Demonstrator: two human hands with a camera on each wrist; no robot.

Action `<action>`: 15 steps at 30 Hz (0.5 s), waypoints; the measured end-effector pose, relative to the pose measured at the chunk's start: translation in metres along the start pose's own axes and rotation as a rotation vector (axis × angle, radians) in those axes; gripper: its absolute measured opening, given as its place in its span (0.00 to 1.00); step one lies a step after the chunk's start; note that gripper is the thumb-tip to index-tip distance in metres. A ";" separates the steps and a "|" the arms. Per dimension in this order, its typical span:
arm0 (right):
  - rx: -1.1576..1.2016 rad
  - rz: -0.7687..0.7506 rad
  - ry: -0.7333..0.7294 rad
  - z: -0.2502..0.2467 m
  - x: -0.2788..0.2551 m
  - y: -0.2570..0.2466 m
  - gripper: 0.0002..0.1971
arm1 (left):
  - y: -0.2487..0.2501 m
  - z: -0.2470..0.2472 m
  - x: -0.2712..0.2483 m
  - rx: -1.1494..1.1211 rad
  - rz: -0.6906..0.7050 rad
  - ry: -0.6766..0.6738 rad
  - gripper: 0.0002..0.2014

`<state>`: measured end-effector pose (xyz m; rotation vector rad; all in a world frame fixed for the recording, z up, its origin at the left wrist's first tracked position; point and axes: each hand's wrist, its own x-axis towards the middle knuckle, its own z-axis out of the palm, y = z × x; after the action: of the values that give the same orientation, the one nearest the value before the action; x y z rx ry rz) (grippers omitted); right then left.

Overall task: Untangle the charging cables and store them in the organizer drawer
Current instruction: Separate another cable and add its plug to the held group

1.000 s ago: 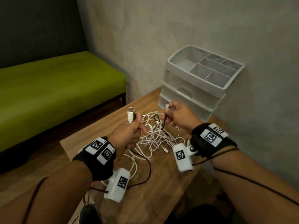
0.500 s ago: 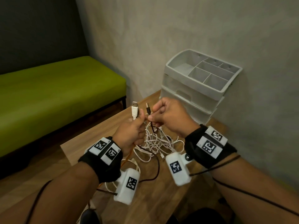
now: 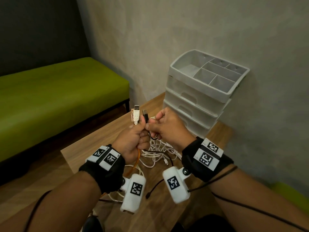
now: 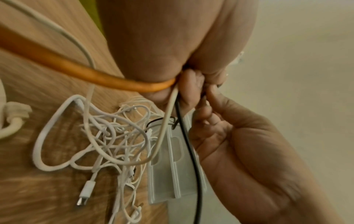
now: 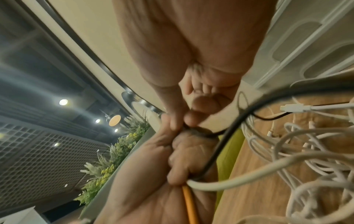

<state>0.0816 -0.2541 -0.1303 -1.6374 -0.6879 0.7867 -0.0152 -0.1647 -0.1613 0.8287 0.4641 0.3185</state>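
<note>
My left hand (image 3: 138,131) is fisted round a white USB cable end (image 3: 136,114) and an orange cable (image 3: 134,164), plugs pointing up. Beside it stands a black USB plug (image 3: 145,115); my right hand (image 3: 153,127) pinches its black cable (image 5: 229,144) just below the plug, knuckles touching the left hand. In the right wrist view the black cable also runs down into the left fist. A tangle of white cables (image 3: 158,153) lies on the wooden table (image 3: 103,139) below both hands. The white organizer (image 3: 199,97) stands behind against the wall, its drawers pushed in.
The organizer's top tray (image 3: 229,93) has several open compartments with nothing in them. A green bench (image 3: 58,91) sits to the left of the table. The grey wall is close behind and to the right. A loose micro-USB end (image 4: 85,192) lies by the tangle.
Both hands have lifted and come together. The right hand brought the black plug up beside the white plug in the left hand; cables now hang from the hands to the pile.
</note>
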 end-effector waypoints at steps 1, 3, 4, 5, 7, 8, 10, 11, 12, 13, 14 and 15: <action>-0.025 0.019 -0.046 -0.001 -0.001 0.001 0.21 | 0.000 0.000 0.000 0.002 0.011 0.023 0.19; -0.207 0.022 -0.100 -0.003 -0.002 0.005 0.17 | 0.002 -0.001 0.002 0.014 0.035 0.073 0.20; -0.325 0.005 -0.095 -0.003 -0.004 0.006 0.13 | 0.003 -0.001 0.004 0.017 0.038 0.082 0.20; -0.407 -0.018 -0.083 -0.004 -0.005 0.007 0.08 | 0.002 -0.002 0.005 0.023 0.036 0.087 0.20; -0.450 -0.055 -0.076 -0.005 -0.005 0.007 0.04 | -0.002 -0.003 0.004 0.045 0.033 0.091 0.20; -0.455 -0.067 -0.090 -0.006 -0.005 0.006 0.03 | -0.004 -0.003 0.003 0.046 0.036 0.091 0.20; -0.522 -0.083 -0.138 -0.008 -0.004 0.007 0.05 | -0.004 -0.004 0.004 0.029 0.041 0.085 0.20; -0.587 -0.092 -0.161 -0.009 -0.003 0.008 0.06 | -0.002 -0.004 0.004 0.021 0.048 0.080 0.20; -0.648 -0.106 -0.171 -0.010 -0.002 0.010 0.05 | 0.000 -0.005 0.004 0.024 0.059 0.073 0.20; -0.675 -0.132 -0.166 -0.010 -0.001 0.012 0.04 | 0.001 -0.004 0.005 0.050 0.075 0.066 0.19; -0.661 -0.155 -0.152 -0.011 0.000 0.013 0.04 | 0.001 -0.003 0.004 0.101 0.092 0.059 0.17; -0.623 -0.173 -0.136 -0.011 0.001 0.014 0.06 | 0.000 -0.001 0.004 0.163 0.109 0.051 0.16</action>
<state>0.0911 -0.2628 -0.1423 -2.0499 -1.2440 0.5896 -0.0127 -0.1623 -0.1625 1.0083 0.4978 0.4066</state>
